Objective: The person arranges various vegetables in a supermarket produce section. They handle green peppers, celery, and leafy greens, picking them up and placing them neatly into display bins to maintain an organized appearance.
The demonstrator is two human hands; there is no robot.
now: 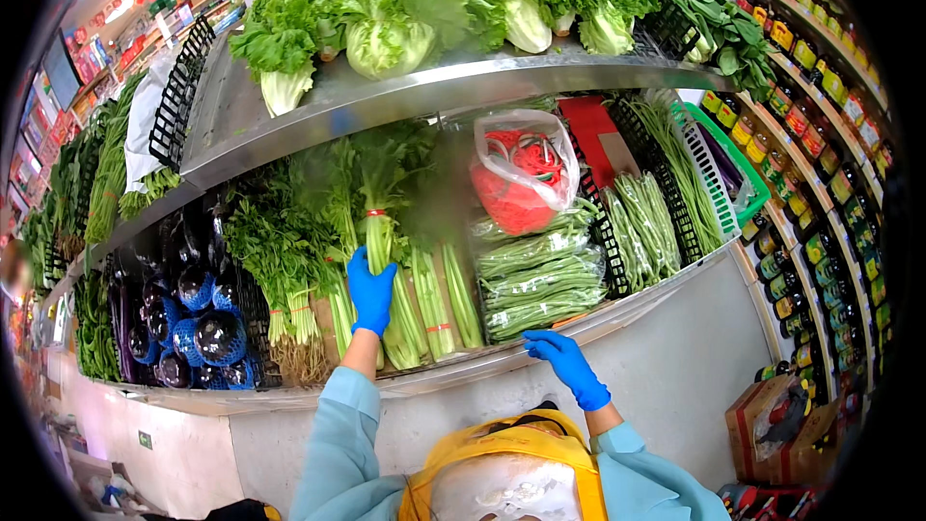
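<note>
My left hand (371, 293), in a blue glove, grips a bunch of celery (379, 239) with a red band round its upper stalks. The thumb lies on the right side of the stalks, and the palm hides part of them. More celery (432, 304) lies beside it on the lower display shelf. My right hand (568, 365), gloved in blue too, holds nothing and has its fingers extended near the shelf's front edge (615, 322). Just beyond it are stacked bags of green beans (542, 282). A clear plastic bag of red bands or netting (524, 174) rests on those beans.
A metal upper shelf (463, 79) with lettuce (391, 43) overhangs the lower one. Left are rooted herb bunches (293, 325) and eggplants in blue netting (217, 336). Black crate dividers (669, 184) separate beans at right. A cardboard box (752, 427) stands on the floor.
</note>
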